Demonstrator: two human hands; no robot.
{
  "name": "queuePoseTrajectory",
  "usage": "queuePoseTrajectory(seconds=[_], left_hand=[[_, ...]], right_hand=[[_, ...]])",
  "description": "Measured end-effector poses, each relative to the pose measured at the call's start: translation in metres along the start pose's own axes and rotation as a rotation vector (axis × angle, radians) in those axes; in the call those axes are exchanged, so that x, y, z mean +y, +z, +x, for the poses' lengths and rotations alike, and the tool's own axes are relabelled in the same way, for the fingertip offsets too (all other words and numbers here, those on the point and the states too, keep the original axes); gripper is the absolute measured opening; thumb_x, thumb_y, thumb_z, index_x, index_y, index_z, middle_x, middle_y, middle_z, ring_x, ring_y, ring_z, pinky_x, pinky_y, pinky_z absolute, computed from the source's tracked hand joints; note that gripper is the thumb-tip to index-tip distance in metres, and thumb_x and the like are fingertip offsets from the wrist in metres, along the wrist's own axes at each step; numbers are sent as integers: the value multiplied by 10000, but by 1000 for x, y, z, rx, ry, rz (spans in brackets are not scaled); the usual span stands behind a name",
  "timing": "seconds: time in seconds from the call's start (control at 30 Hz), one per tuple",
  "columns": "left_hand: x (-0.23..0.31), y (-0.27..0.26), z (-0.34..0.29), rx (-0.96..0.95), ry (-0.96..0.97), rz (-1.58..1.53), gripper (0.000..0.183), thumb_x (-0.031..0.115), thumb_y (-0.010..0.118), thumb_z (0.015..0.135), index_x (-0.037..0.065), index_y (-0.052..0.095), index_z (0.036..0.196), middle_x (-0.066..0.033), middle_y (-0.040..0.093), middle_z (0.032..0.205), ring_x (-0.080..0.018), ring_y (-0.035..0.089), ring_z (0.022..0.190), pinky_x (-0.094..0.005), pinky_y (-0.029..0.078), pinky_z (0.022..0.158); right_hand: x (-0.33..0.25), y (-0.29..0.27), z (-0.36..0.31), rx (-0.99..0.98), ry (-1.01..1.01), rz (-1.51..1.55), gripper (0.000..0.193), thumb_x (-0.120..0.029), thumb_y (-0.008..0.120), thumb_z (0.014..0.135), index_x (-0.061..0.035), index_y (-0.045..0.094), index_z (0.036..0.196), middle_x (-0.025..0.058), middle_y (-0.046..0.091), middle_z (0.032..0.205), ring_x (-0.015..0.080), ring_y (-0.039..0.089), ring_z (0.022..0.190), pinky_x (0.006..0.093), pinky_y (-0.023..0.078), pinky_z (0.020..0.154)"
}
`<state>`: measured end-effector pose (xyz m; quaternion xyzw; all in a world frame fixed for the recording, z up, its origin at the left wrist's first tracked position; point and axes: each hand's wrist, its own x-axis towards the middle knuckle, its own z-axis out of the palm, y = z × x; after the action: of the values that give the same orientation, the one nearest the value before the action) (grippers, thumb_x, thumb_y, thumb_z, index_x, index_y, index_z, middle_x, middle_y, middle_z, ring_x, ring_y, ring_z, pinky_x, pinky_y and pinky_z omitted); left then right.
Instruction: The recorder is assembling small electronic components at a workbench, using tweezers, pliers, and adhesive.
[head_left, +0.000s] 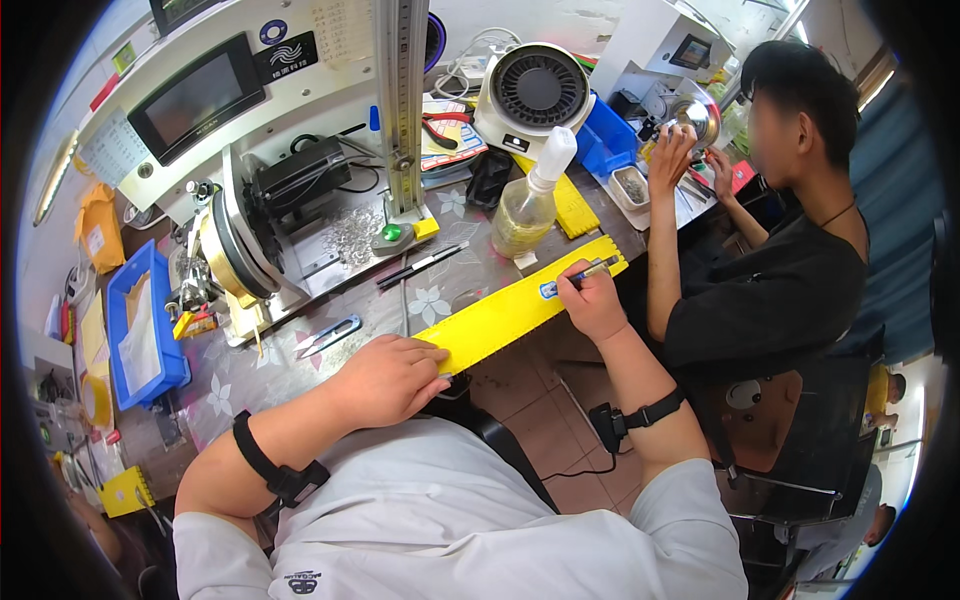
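Note:
A long yellow strip with saw-toothed edges (510,312) lies slantwise along the near edge of the bench. My left hand (390,378) holds its left end, fingers on top and thumb at the near edge. Near the strip's right end, my right hand (597,305) grips a dark pen (603,265). A small blue-and-white label (548,290) shows on the strip just left of that hand. Beyond the strip stands a clear squeeze bottle with a white cap (525,215). Thread snips with blue handles (330,336) and a dark pen-shaped tool (422,265) lie to the left.
A machine with a screen (195,100) and a round brass-rimmed wheel (235,245) fills the back left. Left of it sits a blue tray (150,325). A white fan unit (538,90) stands behind the bottle. At right, another person (770,260) works at the bench.

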<state>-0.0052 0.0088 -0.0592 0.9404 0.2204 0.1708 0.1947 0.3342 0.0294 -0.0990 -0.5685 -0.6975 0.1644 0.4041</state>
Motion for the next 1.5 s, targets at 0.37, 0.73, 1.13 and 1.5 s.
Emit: queuePoseTrajectory(seconds=[0.37, 0.73, 1.13, 1.5], left_hand=[[-1, 1, 0, -5, -2, 1, 234, 267, 563, 916, 46, 615, 859, -102, 678, 1055, -263, 626, 989, -377, 478, 841], [0, -1, 1, -15, -6, -6, 208, 249, 577, 908, 48, 610, 867, -99, 674, 1064, -265, 627, 987, -383, 479, 852], [0, -1, 1, -18, -14, -15, 192, 234, 587, 904, 48, 611, 862, -96, 670, 1078, -266, 624, 995, -390, 477, 856], [0, -3, 0, -19, -107, -100, 180, 213, 572, 913, 44, 611, 962, -119, 665, 1017, -294, 622, 945, -406, 472, 833]], right_hand=[[3, 0, 0, -6, 24, -7, 129, -147, 619, 807, -21, 606, 784, 178, 614, 697, 345, 620, 661, 385, 486, 605], [2, 1, 0, -2, 24, 10, 130, -145, 617, 810, -17, 607, 788, 176, 618, 694, 333, 625, 656, 374, 485, 601], [-2, -1, 0, 12, 27, 0, 132, -146, 618, 807, -17, 608, 779, 181, 611, 674, 334, 623, 642, 380, 484, 592], [-94, 16, -27, -13, 118, 456, 65, -34, 580, 848, 1, 612, 893, 75, 624, 814, 153, 583, 727, 283, 466, 665]])
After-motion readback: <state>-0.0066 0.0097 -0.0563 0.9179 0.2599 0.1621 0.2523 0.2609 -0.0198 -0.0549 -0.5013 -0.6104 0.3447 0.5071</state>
